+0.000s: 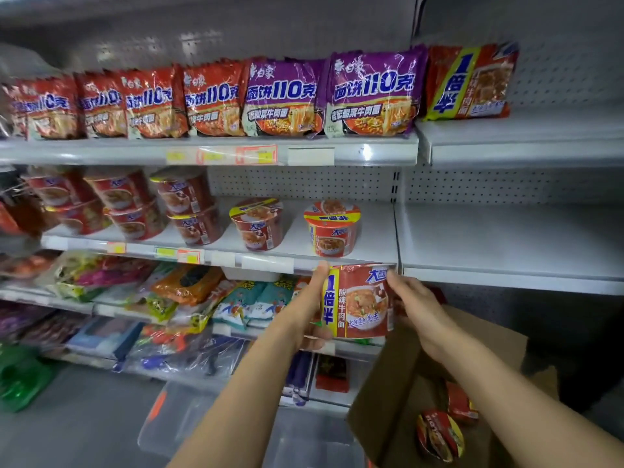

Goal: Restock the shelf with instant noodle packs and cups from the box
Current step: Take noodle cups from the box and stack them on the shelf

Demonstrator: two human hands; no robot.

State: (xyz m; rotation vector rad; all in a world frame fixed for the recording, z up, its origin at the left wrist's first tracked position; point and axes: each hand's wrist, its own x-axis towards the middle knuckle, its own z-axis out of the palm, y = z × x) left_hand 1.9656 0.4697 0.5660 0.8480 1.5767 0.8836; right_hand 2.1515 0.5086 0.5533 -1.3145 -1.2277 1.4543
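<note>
Noodle cup (359, 300) upright, label facing me; my left hand (309, 310) and right hand (417, 307) grip its sides.

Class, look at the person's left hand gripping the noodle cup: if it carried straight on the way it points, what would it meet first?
Probably the front edge of the cup shelf, just above the left hand; depth is unclear.

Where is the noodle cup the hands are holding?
The held cup is right of centre in the head view, between the left hand and right hand, just below the middle shelf edge and above the box.
</note>
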